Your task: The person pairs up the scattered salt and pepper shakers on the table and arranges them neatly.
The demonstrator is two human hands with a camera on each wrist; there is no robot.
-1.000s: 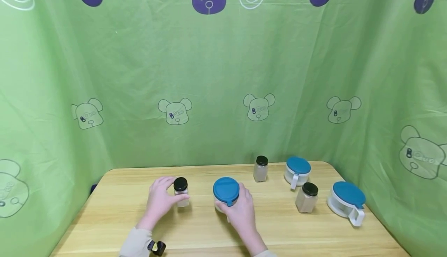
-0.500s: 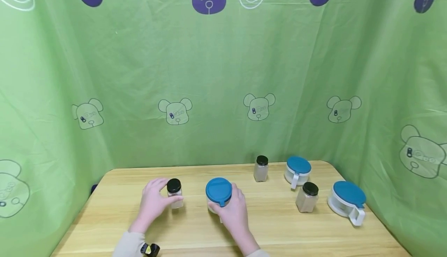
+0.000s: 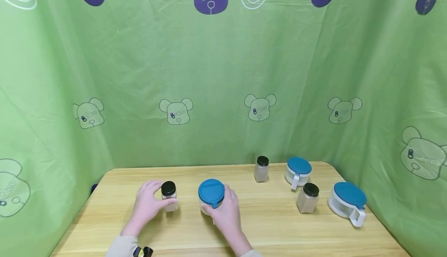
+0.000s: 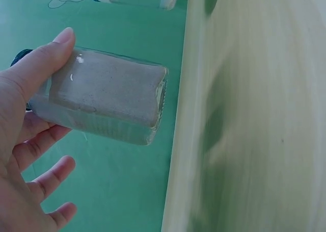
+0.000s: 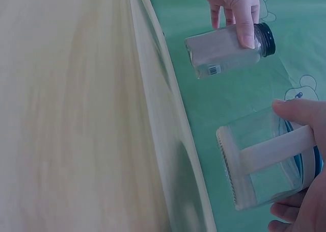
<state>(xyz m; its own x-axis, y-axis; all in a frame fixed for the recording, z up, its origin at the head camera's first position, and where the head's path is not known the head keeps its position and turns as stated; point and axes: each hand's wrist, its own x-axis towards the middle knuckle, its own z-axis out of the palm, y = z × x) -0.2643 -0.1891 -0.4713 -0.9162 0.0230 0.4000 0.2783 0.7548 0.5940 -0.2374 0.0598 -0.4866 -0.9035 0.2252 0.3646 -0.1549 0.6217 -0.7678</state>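
My left hand [image 3: 146,202] grips a small glass jar [image 3: 168,189] with a black lid, pinching it between thumb and fingers near the top. Pale powder fills much of this jar [image 4: 109,92] in the left wrist view, where it hangs above the table. To its right, my right hand [image 3: 227,213] holds a round clear jar [image 3: 211,192] with a blue lid. That jar's white handle [image 5: 275,151] and ribbed base show in the right wrist view, also lifted off the wood. My right palm hides part of its side in the head view.
Two more black-lidded powder jars, one at the back [image 3: 261,169] and one nearer [image 3: 307,199], stand right of centre. Two blue-lidded handled containers, one farther [image 3: 298,168] and one nearer [image 3: 347,199], sit at the right. Green curtain [image 3: 216,133] encloses the wooden table [image 3: 279,233].
Both hands have moved left together, carrying the black-lidded jar and the blue-lidded jar slightly toward the person. The containers at the right have stayed put.
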